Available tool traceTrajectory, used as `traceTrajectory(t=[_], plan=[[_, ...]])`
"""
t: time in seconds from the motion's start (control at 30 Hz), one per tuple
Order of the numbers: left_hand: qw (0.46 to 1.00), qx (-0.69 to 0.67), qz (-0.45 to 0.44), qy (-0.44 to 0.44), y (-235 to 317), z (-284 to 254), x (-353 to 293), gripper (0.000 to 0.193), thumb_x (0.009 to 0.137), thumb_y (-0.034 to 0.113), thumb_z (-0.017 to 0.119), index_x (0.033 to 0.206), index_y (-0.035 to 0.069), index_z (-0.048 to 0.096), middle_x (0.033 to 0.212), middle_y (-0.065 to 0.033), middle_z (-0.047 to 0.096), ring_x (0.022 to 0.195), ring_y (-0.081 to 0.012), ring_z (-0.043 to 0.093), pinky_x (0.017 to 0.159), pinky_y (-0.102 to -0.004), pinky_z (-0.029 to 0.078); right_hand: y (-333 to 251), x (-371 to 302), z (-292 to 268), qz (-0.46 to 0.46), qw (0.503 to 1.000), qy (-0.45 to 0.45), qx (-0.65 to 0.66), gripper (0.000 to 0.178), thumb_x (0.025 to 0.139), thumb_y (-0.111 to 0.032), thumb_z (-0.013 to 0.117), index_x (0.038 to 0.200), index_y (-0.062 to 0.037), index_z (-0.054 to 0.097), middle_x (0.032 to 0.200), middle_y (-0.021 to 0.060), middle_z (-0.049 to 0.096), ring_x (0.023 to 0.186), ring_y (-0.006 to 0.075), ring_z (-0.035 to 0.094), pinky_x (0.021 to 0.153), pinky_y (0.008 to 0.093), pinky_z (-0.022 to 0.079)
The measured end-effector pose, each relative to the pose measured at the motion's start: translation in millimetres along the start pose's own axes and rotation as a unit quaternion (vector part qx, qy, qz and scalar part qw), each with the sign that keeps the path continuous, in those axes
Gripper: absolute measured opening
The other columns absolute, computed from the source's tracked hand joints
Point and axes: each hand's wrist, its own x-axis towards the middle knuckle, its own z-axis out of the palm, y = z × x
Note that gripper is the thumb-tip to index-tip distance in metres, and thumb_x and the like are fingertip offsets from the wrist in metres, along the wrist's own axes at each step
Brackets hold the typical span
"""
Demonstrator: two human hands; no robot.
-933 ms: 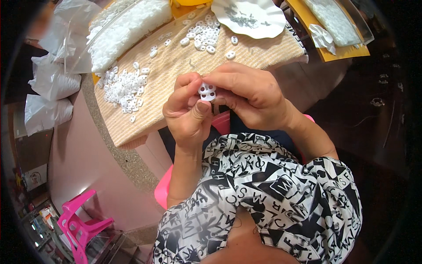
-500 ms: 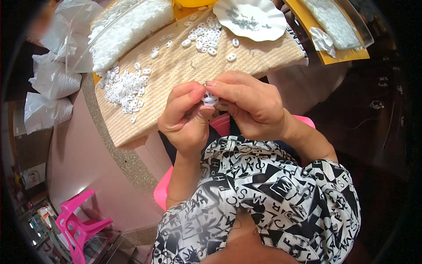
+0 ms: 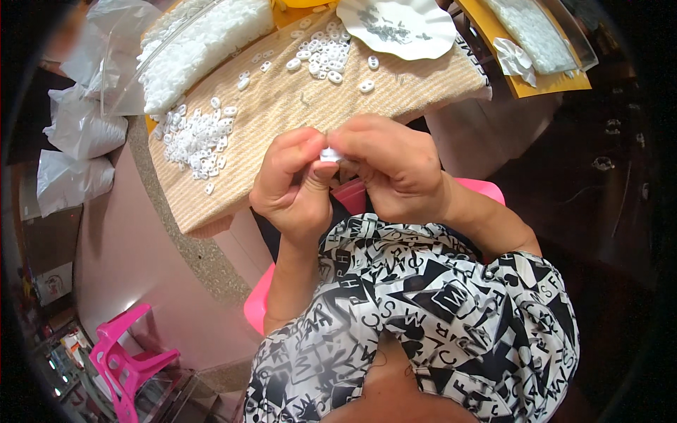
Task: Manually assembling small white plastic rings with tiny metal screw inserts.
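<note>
Between my fingertips sits a small white plastic piece (image 3: 328,154), mostly covered by them. My left hand (image 3: 295,180) grips it from the left with thumb and fingers. From the right, the pinched fingers of my right hand (image 3: 395,166) press on the same piece. Both hands are held in the air just off the near edge of the cloth-covered table (image 3: 282,116). On the cloth lie a pile of small white two-holed pieces (image 3: 199,144) at left and a pile of rounder white oval pieces (image 3: 326,53) farther back.
A white scalloped plate (image 3: 430,42) with small dark grey bits stands at the back. Clear bins of white pieces (image 3: 204,53) and whitish pieces (image 3: 532,39) flank it. White bags (image 3: 77,176) stand at left, a pink stool (image 3: 130,359) at lower left.
The white piece has turned between my fingers, and its dark openings no longer show. Both hands stay nearly in place; the whole view has shifted slightly.
</note>
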Motion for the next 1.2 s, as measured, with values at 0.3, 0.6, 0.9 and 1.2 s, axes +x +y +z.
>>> traceTrajectory(t=[0.3,0.6,0.9,1.2], plan=[[0.998,-0.048,0.023,-0.018,0,-3,5,0.022,0.076,0.009,0.065,0.094,-0.003,0.058,0.096,-0.0153,0.055,0.073,-0.012,0.052,0.059,-0.0193,0.043,-9,12,-5,0.062,0.997,-0.002,0.041,0.024,0.068,0.007,0.06,0.09,0.0028,0.056,0.078,0.0126,0.059,0.069,0.0252,0.059,0.06,0.0284,0.047],[0.997,-0.06,-0.004,-0.048,4,-8,8,0.027,0.074,0.005,0.067,0.099,-0.002,0.059,0.099,-0.0161,0.055,0.077,-0.0143,0.053,0.062,-0.0208,0.044,-8,13,-7,0.084,0.994,-0.006,0.066,0.023,0.07,0.007,0.059,0.093,0.0026,0.057,0.08,0.013,0.059,0.07,0.0234,0.06,0.061,0.0281,0.048],[0.997,-0.022,0.046,-0.064,2,-12,11,0.025,0.072,-0.001,0.066,0.096,-0.002,0.061,0.097,-0.0158,0.056,0.079,-0.0165,0.054,0.064,-0.0224,0.045,-8,13,-6,0.067,0.996,-0.008,0.064,0.027,0.068,0.007,0.06,0.094,0.0027,0.057,0.081,0.0122,0.059,0.072,0.0233,0.059,0.062,0.0277,0.048],[0.998,-0.016,0.016,-0.063,-1,-15,9,0.022,0.072,-0.001,0.066,0.094,-0.003,0.062,0.094,-0.0153,0.057,0.08,-0.0172,0.054,0.068,-0.023,0.044,-5,10,-5,0.056,0.997,-0.002,0.056,0.028,0.067,0.008,0.061,0.093,0.0034,0.057,0.083,0.0134,0.06,0.075,0.0251,0.06,0.064,0.0288,0.049]])
